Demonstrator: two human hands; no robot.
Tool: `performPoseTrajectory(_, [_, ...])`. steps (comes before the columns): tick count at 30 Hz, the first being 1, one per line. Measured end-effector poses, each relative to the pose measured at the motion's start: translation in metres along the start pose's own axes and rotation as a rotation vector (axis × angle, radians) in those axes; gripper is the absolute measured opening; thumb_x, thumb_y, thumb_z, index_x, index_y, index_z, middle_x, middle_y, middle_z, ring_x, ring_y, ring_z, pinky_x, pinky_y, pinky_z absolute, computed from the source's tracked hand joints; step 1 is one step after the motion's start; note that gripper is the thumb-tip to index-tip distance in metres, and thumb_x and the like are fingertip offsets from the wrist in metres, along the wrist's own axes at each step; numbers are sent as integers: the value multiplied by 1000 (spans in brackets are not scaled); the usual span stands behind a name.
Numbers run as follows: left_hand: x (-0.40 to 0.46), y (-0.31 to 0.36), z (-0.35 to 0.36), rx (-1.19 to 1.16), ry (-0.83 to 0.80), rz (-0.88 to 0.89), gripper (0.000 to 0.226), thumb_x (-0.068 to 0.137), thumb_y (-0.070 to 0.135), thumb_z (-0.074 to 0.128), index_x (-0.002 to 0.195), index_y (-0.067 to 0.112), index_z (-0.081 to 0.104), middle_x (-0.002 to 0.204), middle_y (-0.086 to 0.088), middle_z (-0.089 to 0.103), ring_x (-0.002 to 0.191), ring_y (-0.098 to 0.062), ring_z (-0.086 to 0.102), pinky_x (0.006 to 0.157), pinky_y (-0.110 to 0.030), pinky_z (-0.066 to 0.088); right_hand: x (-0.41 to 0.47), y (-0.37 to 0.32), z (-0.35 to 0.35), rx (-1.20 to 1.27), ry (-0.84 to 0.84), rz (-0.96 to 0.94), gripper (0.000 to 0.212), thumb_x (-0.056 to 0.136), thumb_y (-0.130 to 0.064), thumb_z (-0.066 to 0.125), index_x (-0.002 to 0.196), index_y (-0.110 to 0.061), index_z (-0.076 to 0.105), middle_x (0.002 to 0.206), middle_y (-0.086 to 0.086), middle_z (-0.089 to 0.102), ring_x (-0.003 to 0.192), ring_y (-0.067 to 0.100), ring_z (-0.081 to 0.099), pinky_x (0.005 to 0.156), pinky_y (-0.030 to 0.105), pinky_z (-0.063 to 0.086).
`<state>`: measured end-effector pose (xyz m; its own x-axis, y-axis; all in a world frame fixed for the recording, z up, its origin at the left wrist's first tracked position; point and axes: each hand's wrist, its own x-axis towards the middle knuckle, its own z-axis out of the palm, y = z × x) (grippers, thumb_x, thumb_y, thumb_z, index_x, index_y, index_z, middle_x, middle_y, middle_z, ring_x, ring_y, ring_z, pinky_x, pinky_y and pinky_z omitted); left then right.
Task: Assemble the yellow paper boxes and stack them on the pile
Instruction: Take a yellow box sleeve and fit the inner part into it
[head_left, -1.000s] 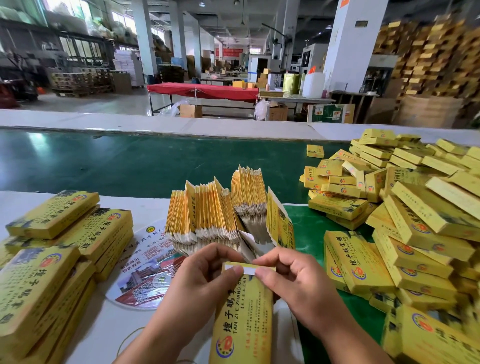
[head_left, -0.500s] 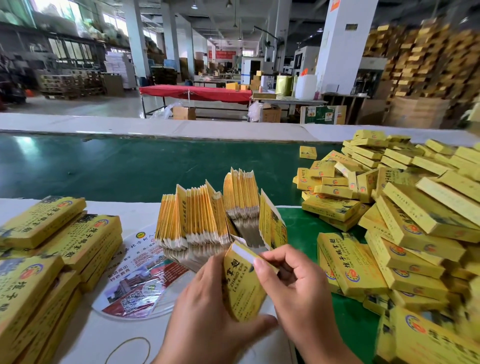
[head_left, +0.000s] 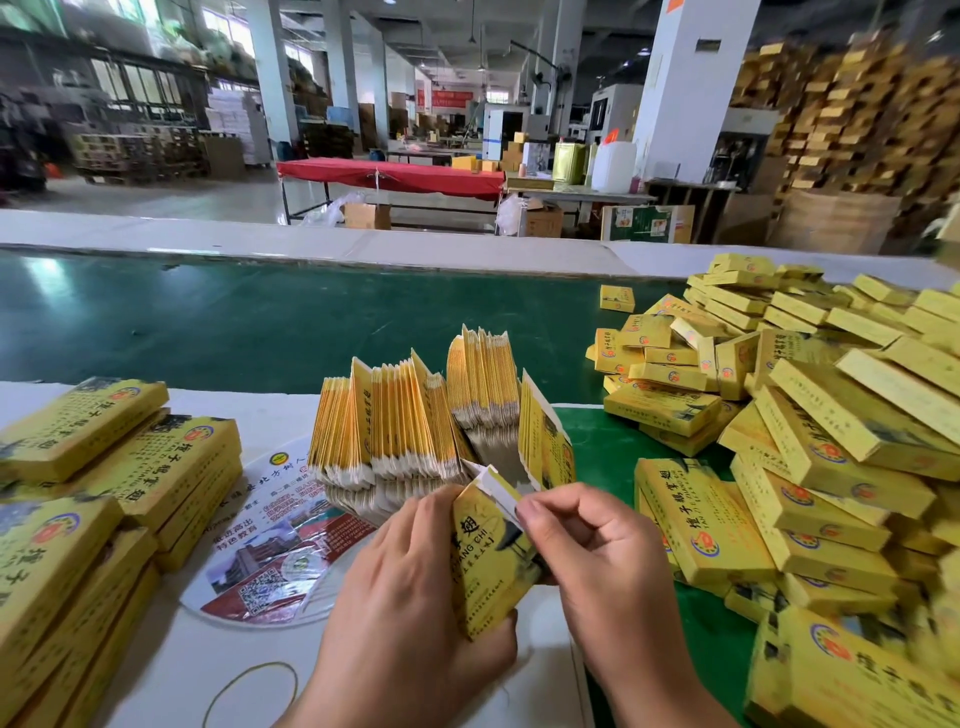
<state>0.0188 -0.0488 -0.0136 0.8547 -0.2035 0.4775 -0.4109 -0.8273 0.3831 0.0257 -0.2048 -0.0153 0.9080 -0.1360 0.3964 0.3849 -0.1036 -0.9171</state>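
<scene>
Now both hands, L (head_left: 410, 597) & R (head_left: 597, 561), grip box (head_left: 488, 561).

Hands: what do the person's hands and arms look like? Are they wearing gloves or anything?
No gloves. The left hand and the right hand are both bare, with short, plain fingernails. No rings, watch or bracelet show. The forearms are bare too; no sleeve reaches into the picture.
</scene>
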Motion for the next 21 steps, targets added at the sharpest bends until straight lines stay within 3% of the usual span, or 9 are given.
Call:
performPoseTrajectory(4, [0, 0, 0, 49, 2, 9, 84, 47, 60, 64, 120, 23, 50, 94, 14, 57, 86, -4, 49, 75, -16, 38, 4, -2, -6, -65, -92, 47, 15, 88, -14, 73, 74, -20, 77, 61, 4, 69, 56, 10, 58, 55, 30, 48])
performPoseTrajectory(6, [0, 0, 0, 74, -20, 4, 84, 45, 61, 62, 119, 22, 50, 93, 13, 58, 84, -4, 53, 79, -19, 37, 5, -3, -9, -132, -125, 37, 16, 87, -16, 74, 73, -21, 77, 62, 2, 69, 55, 7, 56, 54, 24, 45])
performPoseTrajectory(10, [0, 1, -2, 98, -63, -23, 87, 47, 64, 58, 122, 19, 49, 96, 13, 59, 79, -7, 65, 65, -15, 48, 4, -8, -9, -329, -129, -164, 15, 89, -22, 69, 78, -20, 78, 61, -6, 68, 51, 2, 55, 44, 20, 42])
performPoseTrajectory(13, [-1, 0, -3, 51, -42, -31, 85, 52, 60, 60, 125, 20, 47, 99, 13, 59, 81, -8, 65, 65, -14, 46, 2, -13, -6, -462, -154, -345, 22, 90, -26, 60, 89, -15, 80, 83, -11, 76, 77, -3, 68, 64, 18, 55])
performPoseTrajectory(15, [-1, -2, -3, 25, -33, -51, 82, 55, 59, 60, 126, 22, 45, 101, 14, 58, 83, -7, 64, 66, -11, 41, 1, -14, -5, -508, -157, -393, 26, 89, -28, 60, 99, -14, 80, 99, -10, 77, 95, -7, 68, 80, 14, 55])
performPoseTrajectory(19, [-2, -6, -1, -12, -65, -97, 93, 59, 69, 58, 137, 26, 33, 116, 18, 51, 98, -6, 60, 74, -14, 37, 1, -8, -3, -390, -148, -253, 22, 86, -19, 71, 107, -19, 78, 102, -14, 76, 96, -6, 68, 79, 13, 54])
performPoseTrajectory(21, [-2, -4, -1, -103, -89, -126, 104, 56, 79, 55, 142, 40, 14, 118, 35, 35, 102, 11, 46, 78, -8, 33, 0, -6, -2, -296, -122, -144, 22, 86, -12, 73, 104, -23, 79, 94, -16, 76, 86, -1, 71, 70, 11, 53])
